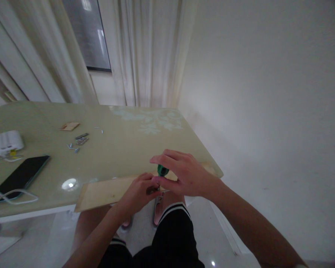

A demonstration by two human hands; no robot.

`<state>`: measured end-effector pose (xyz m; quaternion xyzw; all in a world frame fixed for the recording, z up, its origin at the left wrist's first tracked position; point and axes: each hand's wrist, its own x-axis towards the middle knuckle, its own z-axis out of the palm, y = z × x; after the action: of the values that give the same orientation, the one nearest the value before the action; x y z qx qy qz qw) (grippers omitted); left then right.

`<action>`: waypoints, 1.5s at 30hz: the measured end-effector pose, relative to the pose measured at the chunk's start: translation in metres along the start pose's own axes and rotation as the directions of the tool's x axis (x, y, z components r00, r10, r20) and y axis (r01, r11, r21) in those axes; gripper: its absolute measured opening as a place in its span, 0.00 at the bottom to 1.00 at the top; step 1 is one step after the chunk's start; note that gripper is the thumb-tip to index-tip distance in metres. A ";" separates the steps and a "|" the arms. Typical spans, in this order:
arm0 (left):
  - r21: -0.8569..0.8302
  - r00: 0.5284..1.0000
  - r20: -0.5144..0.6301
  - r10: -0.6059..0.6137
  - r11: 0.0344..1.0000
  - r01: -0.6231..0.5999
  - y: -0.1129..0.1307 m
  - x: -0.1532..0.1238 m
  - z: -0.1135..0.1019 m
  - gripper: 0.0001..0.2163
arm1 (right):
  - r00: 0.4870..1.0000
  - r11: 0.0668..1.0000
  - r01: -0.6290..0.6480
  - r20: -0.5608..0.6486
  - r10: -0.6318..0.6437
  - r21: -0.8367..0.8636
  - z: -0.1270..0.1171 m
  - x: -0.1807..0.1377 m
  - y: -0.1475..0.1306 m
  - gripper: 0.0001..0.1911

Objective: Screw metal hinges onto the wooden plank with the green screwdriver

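One pale green glossy table (123,149), white leaf print near its far right corner. Plain white wall (268,93) on the right; cream curtains (153,48) and a dark window (93,33) behind. Left part of the tabletop: phone (22,175), white plug block (7,142) with cable, small wood piece (69,126), loose screws (72,147). Long wooden board (103,193) lies along the near edge, overhanging it toward the person; its long axis runs left to right, right end slightly farther off. Green-handled screwdriver (163,170) is over the board's near side, in the right hand (188,173): handle up, working end down by the left fingertips, long axis steep. Right thumb and fingers close on the handle from either side. Left hand (139,191) is at the board, thumb and forefinger pinching a small dark metal piece (152,190). Can't tell where the screwdriver tip seats; fingers hide it.
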<state>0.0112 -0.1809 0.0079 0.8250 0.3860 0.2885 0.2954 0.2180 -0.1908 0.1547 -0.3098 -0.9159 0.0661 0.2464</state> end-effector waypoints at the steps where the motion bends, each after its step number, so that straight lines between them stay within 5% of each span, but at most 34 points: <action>1: 0.003 1.000 0.002 0.007 1.000 -0.007 0.000 0.000 0.000 0.05 | 1.000 1.000 0.005 0.026 -0.005 0.017 -0.002 0.001 -0.001 0.17; 14: 0.030 0.999 0.008 0.044 0.999 -0.044 -0.003 0.002 -0.002 0.03 | 0.988 0.997 0.067 0.135 -0.072 0.043 -0.011 0.010 0.007 0.24; 18: 0.049 1.000 0.016 0.014 0.999 -0.014 -0.002 0.002 -0.001 0.02 | 0.998 0.995 0.062 0.018 -0.061 -0.081 -0.008 0.009 0.010 0.19; 22: 0.031 1.000 0.017 0.018 0.999 -0.019 -0.002 0.002 0.000 0.02 | 0.995 0.992 0.091 0.021 -0.093 0.084 -0.009 0.008 0.013 0.22; 27: 0.031 1.000 0.004 0.022 0.999 -0.023 -0.002 0.002 -0.001 0.03 | 0.984 0.994 0.104 -0.145 -0.107 -0.026 -0.003 0.002 0.018 0.21; 32: 0.025 1.000 -0.008 0.030 0.999 -0.030 -0.004 0.002 0.001 0.03 | 0.989 0.977 0.130 -0.088 -0.116 0.170 0.002 -0.004 0.020 0.26; 36: 0.067 0.999 -0.026 0.023 0.998 -0.021 -0.004 0.002 0.003 0.03 | 0.968 0.990 0.140 -0.213 -0.131 0.025 0.004 -0.005 0.018 0.20; 40: 0.067 0.999 -0.025 0.037 0.997 -0.035 -0.003 0.002 0.002 0.04 | 0.986 0.976 0.154 -0.093 -0.141 0.153 0.002 -0.004 0.014 0.23; 45: 0.100 0.998 -0.048 0.037 0.994 -0.032 -0.002 0.001 0.001 0.03 | 0.959 0.991 0.135 -0.248 -0.136 -0.024 0.004 -0.003 0.013 0.17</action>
<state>0.0115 -0.1794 0.0056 0.8377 0.3927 0.2943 0.2395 0.2252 -0.1822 0.1465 -0.2529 -0.8970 0.0067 0.3625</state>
